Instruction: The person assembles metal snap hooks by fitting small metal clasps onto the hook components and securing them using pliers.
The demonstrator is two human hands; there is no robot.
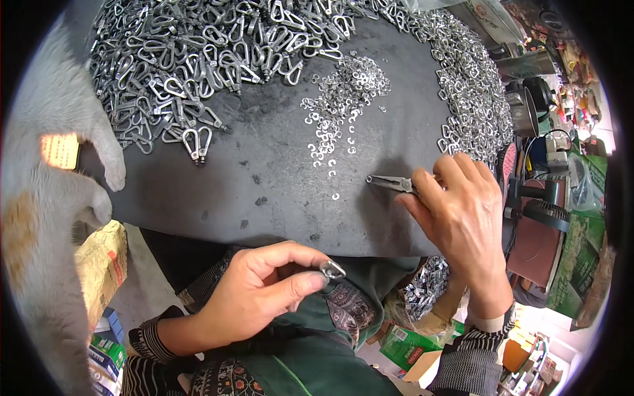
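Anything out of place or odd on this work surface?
Yes: a grey cat stands at the left edge of the dark table, its paw beside the pile of metal links. Small clips lie loosely scattered mid-table.

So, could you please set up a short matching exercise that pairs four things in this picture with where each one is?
Things:
1. pliers
2. single metal link
3. small C-shaped clips
4. grey cat

Places:
A. scattered loose in the middle of the dark work surface
B. at the left edge, paws on the surface
C. pinched at the fingertips of the left hand
D. gripped in the right hand, nose pointing left

Pairs: 1-D, 2-C, 3-A, 4-B
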